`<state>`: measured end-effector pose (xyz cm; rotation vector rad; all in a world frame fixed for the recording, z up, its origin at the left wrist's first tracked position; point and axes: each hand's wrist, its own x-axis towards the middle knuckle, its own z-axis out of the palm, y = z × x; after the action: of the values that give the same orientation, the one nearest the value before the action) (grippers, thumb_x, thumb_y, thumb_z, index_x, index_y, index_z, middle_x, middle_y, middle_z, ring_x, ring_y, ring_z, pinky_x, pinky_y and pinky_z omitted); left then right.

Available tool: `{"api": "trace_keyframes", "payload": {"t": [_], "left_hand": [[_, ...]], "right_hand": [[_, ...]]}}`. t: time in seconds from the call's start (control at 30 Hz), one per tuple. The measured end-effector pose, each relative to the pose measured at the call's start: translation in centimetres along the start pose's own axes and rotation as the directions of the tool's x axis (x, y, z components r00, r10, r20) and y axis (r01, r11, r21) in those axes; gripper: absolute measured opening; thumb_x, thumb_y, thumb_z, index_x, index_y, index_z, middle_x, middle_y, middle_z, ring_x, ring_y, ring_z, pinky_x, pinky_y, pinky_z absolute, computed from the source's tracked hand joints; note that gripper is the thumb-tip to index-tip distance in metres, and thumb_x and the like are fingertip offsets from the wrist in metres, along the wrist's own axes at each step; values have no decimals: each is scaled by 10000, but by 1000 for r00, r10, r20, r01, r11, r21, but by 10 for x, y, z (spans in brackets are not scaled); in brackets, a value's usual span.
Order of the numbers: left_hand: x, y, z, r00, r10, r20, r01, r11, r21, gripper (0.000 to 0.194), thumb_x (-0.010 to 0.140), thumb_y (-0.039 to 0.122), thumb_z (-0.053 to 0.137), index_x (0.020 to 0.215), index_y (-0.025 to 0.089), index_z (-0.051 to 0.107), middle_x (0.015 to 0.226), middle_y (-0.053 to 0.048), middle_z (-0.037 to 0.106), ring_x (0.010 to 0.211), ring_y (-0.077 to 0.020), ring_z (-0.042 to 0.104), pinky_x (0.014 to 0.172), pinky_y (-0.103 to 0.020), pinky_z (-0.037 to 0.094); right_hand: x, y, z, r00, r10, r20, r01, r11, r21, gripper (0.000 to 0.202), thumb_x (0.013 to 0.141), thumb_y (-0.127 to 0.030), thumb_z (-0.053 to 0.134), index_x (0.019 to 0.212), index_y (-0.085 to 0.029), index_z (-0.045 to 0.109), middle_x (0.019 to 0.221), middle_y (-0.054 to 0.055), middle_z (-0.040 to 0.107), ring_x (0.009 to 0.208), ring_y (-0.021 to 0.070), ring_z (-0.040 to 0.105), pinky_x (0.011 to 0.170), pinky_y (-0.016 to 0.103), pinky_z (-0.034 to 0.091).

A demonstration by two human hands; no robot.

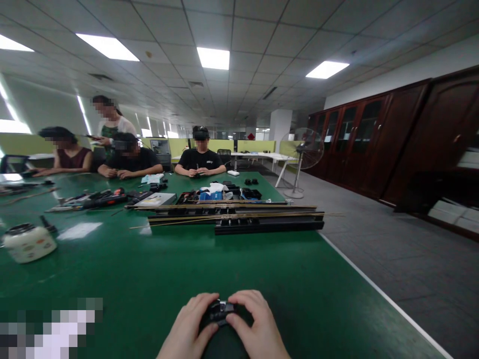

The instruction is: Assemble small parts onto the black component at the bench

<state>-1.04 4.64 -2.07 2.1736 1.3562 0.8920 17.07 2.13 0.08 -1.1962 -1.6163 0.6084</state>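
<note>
Between my two hands, low over the near part of the green table (149,279), is a small black object (220,313) with a shiny light patch on top; its kind I cannot make out. My left hand (192,321) grips its left side, thumb below and fingers curled over the top. On the right side my right hand (254,319) pinches it between thumb and fingers. The fingers hide much of its ends.
Long black rails (269,227) with thin brass-coloured rods lie across the table ahead. A white jar (29,243) stands at left. Tools (101,198) and blue packs (210,196) sit farther back. Several people are opposite; a fan (299,149) stands beyond the table's right edge.
</note>
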Motion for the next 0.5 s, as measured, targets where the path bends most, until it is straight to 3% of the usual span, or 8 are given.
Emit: {"api": "trace_keyframes", "payload": {"t": [0.27,0.5], "left_hand": [[0,6,-1,999,-26,22,25,999,27,358,717,178,562,1060,278,584,1091,-28,636,1019,-212,565,870,-352,461],[0,7,-1,999,-24,47,23,1000,21,335,734,209,553,1061,272,591,1080,-43,640,1012,-218,566,873,-365,454]], "right_hand": [[-2,6,6,997,-13,74,29,975,-218,182,628,-204,694,767,-322,681,869,-20,677,885,222,570,814,366,397],[-7,-4,1,997,-64,39,71,980,-188,193,665,-208,676,814,-331,666,880,-41,671,882,199,571,817,341,388]]}}
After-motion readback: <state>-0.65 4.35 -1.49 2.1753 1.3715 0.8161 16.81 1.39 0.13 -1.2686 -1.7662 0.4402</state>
